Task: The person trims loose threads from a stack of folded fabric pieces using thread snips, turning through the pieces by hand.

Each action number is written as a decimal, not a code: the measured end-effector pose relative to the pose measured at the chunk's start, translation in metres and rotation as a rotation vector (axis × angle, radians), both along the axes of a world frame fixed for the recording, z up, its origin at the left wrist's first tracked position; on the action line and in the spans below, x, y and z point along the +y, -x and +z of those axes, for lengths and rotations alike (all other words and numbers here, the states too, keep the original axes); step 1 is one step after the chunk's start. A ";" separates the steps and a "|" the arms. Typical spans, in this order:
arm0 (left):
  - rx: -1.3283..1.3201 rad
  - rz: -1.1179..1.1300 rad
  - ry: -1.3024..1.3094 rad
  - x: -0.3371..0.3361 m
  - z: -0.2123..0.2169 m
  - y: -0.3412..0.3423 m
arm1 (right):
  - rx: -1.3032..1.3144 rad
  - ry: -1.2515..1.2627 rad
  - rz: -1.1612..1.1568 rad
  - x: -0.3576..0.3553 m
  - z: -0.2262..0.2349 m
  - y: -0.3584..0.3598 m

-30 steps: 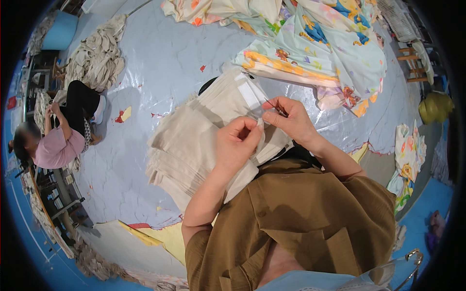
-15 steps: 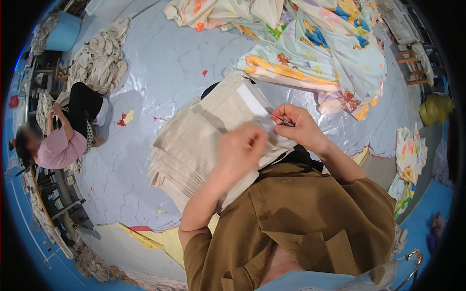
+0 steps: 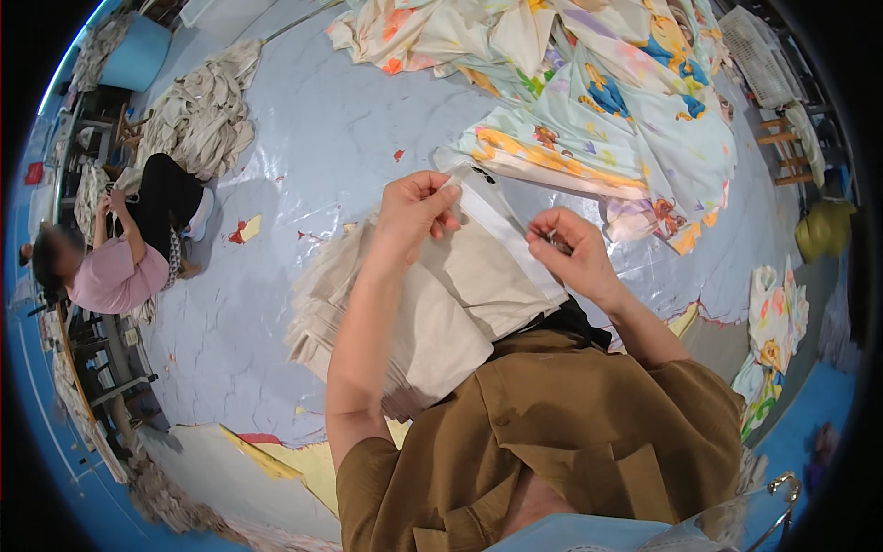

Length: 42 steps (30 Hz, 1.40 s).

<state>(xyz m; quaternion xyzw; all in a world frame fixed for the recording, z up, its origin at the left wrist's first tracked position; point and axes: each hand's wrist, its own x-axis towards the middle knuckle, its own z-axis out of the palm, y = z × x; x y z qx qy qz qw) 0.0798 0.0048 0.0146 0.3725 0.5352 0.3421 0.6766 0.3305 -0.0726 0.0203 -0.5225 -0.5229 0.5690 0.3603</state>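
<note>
A stack of beige cloth pieces (image 3: 460, 285) lies across my lap, the top ones edged with a white band (image 3: 506, 235). My left hand (image 3: 418, 212) is closed in a pinch on the far corner of the top cloth, at the end of the band. Just right of the band, my right hand (image 3: 575, 253) is closed round small dark metal thread snips (image 3: 555, 241), mostly hidden by the fingers. Several layers of the stack fan out to the left under my left forearm.
Printed fabric (image 3: 589, 129) is heaped on the grey floor sheet (image 3: 322, 120) ahead. At left sits another person (image 3: 124, 271) in a pink top, near a beige cloth pile (image 3: 202, 115) and a light blue bin (image 3: 135, 52). A wooden stool (image 3: 782, 147) stands far right.
My left hand has moved away from me to the cloth's far corner and pinches it. The top cloth has shifted, baring more of the white band. My right hand still holds the snips.
</note>
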 end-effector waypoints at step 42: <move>-0.185 -0.017 -0.054 -0.005 -0.011 0.013 | 0.082 -0.128 0.087 0.068 -0.018 0.064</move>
